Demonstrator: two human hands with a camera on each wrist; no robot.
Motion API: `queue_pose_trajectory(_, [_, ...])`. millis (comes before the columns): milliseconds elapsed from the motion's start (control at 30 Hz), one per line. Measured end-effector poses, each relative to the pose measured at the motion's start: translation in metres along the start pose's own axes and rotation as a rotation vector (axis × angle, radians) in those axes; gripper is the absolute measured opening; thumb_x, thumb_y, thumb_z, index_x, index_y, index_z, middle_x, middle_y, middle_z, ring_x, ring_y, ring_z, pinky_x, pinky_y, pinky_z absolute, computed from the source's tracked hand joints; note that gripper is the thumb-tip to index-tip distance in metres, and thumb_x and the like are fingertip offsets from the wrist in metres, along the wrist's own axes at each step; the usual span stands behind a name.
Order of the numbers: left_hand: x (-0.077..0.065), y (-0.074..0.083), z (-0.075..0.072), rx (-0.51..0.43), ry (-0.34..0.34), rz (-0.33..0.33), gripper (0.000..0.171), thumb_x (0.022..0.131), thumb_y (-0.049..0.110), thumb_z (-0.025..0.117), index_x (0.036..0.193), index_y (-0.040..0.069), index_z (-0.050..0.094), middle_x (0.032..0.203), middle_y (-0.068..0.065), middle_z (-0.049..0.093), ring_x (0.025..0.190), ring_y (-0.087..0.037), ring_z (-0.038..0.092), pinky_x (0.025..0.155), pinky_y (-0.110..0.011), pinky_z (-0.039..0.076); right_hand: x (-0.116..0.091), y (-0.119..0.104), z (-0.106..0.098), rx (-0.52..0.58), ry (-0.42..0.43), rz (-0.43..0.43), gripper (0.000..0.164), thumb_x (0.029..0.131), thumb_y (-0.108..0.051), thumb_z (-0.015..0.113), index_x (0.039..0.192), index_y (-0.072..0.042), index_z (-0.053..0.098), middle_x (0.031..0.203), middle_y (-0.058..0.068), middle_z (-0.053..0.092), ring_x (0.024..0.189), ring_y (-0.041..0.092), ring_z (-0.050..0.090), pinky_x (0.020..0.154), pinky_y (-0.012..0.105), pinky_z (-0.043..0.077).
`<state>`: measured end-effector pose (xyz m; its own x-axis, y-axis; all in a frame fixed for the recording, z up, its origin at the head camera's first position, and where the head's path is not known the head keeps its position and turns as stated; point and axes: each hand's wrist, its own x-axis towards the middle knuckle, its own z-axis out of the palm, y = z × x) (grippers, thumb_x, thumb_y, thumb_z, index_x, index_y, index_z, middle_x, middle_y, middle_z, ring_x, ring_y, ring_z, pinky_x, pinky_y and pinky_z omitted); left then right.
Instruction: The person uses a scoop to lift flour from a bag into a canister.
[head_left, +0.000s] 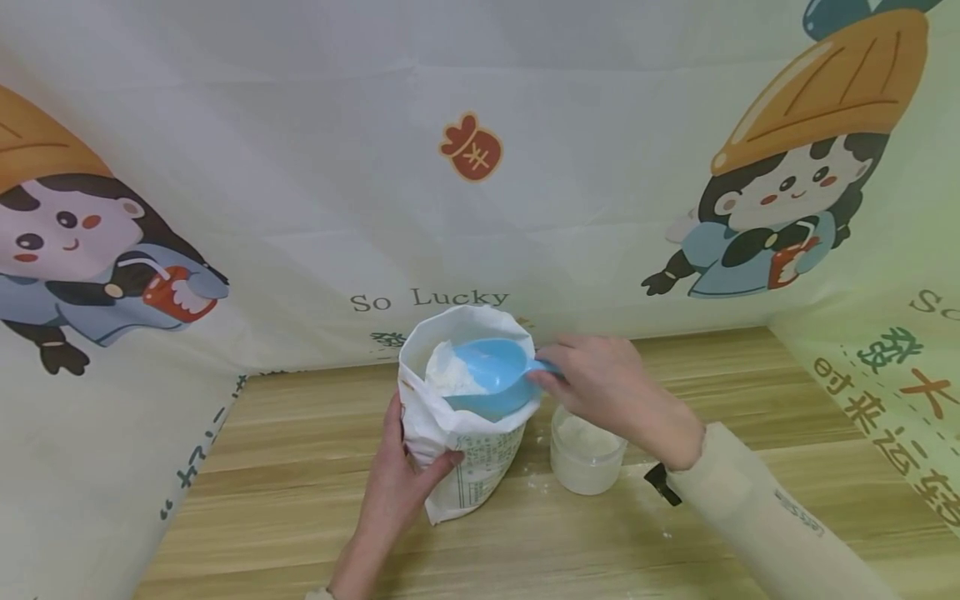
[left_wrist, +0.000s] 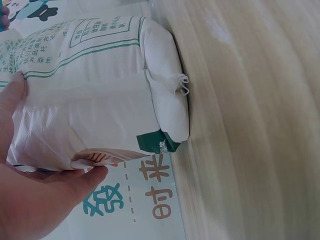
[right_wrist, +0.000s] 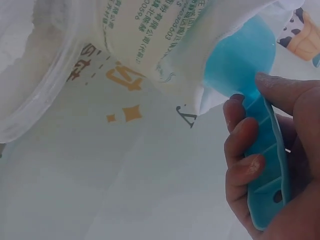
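Observation:
A white printed bag (head_left: 480,467) stands on the table with its mouth wide open. My left hand (head_left: 405,475) grips the bag's side, thumb on the front; in the left wrist view the hand (left_wrist: 55,195) holds the lower side, near the green corner. With curled fingers my right hand (head_left: 607,383) grasps a blue scoop (head_left: 491,367) by its ridged handle (right_wrist: 265,155). The scoop's bowl is inside the bag's mouth, tilted, with white powder (head_left: 450,371) at its left edge. Powder dusts the right fingertips (right_wrist: 255,165).
Just right of the bag, below my right hand, a clear round jar (head_left: 588,458) holds white powder. White specks lie on the wooden table (head_left: 300,483) around it. A printed cloth (head_left: 337,167) hangs behind and at both sides. A black strap piece (head_left: 663,485) shows beside the right wrist.

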<state>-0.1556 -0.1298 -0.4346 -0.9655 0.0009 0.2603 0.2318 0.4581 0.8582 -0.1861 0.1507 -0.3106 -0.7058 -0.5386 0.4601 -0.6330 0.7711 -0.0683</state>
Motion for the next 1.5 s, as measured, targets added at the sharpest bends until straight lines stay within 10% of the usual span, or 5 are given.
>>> queue_pose_trajectory(1500, [0.0, -0.002, 0.0, 0.023, 0.005, 0.005, 0.115, 0.079, 0.018, 0.092, 0.166, 0.025, 0.017, 0.147, -0.017, 0.053, 0.126, -0.037, 0.058, 0.1, -0.056, 0.049, -0.038, 0.016, 0.018, 0.256, 0.294, 0.064, 0.017, 0.091, -0.012, 0.081, 0.104, -0.002, 0.077, 0.086, 0.003, 0.07, 0.067, 0.01, 0.056, 0.057, 0.027, 0.049])
